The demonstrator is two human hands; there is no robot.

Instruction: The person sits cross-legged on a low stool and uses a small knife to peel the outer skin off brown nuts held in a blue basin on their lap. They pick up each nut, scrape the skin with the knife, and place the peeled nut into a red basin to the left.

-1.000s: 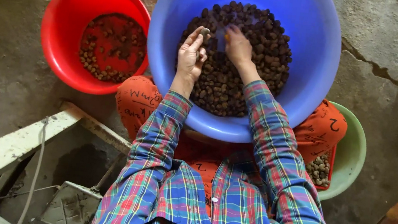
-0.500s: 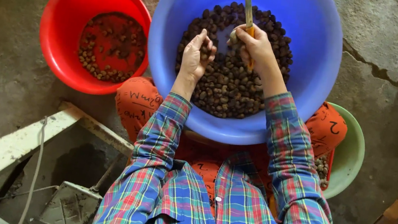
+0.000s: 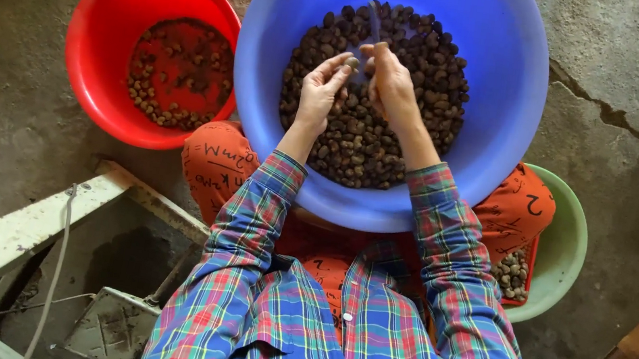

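Observation:
A big blue basin rests on my lap, holding a heap of dark brown nuts. Over the heap, my left hand pinches a single nut between its fingertips. Close beside it, my right hand grips a small knife whose blade points up and away and looks blurred. The blade is next to the held nut. Both arms wear plaid sleeves.
A red basin with a thin layer of lighter nuts stands at my left on the concrete floor. A pale green bowl with a few nuts sits by my right knee. A white wooden frame lies at lower left; brick paving shows at lower right.
My right hand lifted a knife out of the heap, then brought it down beside my left hand, which now holds one nut up at its fingertips.

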